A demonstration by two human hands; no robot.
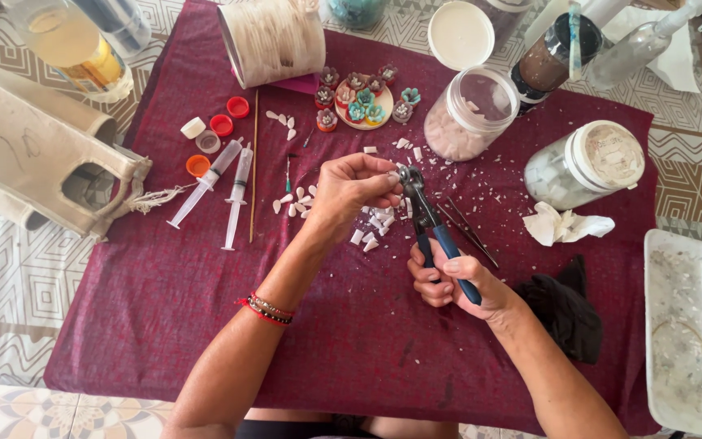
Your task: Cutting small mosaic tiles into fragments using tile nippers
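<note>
Right hand (452,280) grips the blue handles of nippers (430,228), fingers curled tight. Left hand (355,189) pinches a small white piece at the nipper head. White chips (370,236) litter the maroon cloth (351,341). Farther right, a white-lidded jar (582,165) lies sideways; an open jar (470,114) stands beyond.

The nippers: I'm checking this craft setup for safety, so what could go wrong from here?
The left hand pinches a small white piece right at the head of the nippers squeezed by the right hand, so fingertips could get nicked. Chips may fly; white fragments already litter the cloth. The open jar stands close enough to catch debris.
</note>
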